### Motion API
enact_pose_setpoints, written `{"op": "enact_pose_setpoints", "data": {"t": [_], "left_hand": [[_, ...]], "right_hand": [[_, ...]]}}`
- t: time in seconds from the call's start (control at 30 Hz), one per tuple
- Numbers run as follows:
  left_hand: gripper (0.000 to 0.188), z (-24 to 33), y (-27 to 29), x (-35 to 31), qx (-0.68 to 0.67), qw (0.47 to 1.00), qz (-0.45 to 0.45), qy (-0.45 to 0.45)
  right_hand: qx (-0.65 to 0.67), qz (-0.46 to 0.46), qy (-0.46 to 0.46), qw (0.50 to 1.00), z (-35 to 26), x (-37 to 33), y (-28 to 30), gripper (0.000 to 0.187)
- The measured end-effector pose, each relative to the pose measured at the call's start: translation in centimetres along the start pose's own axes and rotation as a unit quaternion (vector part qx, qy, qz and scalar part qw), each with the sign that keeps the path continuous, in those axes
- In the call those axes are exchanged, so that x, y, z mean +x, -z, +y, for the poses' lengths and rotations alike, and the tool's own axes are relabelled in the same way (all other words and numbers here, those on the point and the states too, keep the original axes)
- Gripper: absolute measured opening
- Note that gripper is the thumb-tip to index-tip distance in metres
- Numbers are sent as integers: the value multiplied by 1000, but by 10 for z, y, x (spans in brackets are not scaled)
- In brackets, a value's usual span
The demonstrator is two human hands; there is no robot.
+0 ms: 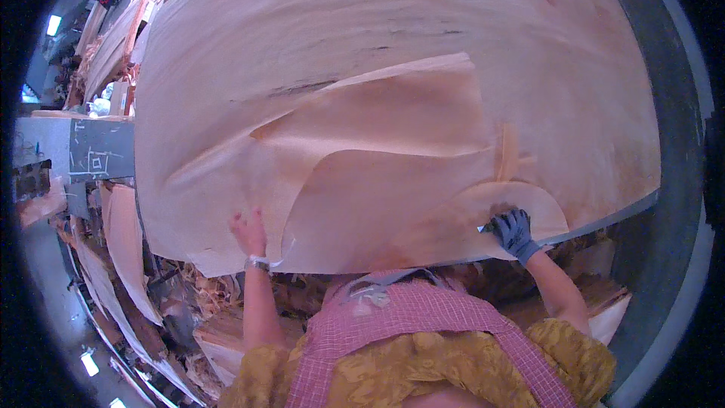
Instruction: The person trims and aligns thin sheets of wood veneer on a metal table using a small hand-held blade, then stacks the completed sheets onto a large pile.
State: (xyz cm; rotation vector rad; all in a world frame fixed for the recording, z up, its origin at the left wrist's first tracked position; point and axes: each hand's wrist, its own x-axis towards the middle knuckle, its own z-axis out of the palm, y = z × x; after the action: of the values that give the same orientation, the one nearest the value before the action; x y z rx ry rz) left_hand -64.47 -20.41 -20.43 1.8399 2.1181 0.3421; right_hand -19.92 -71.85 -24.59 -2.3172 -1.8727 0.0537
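A broad sheet of thin wood veneer [559, 91] is spread out before me, with a few dark cracks in its surface. On top lies a curled, folded veneer piece [377, 113], its left part lifting in a wave. My left hand [249, 233], bare with a band at the wrist, is at the near left with its fingers apart, over or on the veneer. Wearing a dark grey-blue glove, my right hand [515, 234] is closed round a small knife [487, 227], its bright tip pointing left. Beneath that hand is a rounded veneer offcut [540, 208].
A narrow veneer strip [507, 153] lies beyond my right hand. To the left are a grey table section [102, 151] and stacked veneer sheets [124, 242]. Crumpled veneer scraps [215, 291] lie below the near edge. Farther left stands a white bundle [100, 107].
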Motion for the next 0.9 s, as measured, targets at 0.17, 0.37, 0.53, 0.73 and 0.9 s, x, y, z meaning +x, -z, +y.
{"op": "enact_pose_setpoints", "data": {"t": [0.17,0.37,0.53,0.73,0.9], "left_hand": [[77,-156,28,-13,-478,814,-126,305],[74,-193,32,-11,-477,739,-53,473],[58,-61,-1,-25,-179,977,101,-55],[54,254,-64,-164,-76,711,-207,-667],[38,404,-154,-259,22,624,-244,-743]], "right_hand": [[108,-74,-48,990,-1,38,50,25],[159,-106,-81,978,1,54,46,24],[113,-94,-135,980,-15,45,55,31],[115,-59,-147,981,-19,63,59,33],[96,2,-165,982,-18,49,58,33]]}}
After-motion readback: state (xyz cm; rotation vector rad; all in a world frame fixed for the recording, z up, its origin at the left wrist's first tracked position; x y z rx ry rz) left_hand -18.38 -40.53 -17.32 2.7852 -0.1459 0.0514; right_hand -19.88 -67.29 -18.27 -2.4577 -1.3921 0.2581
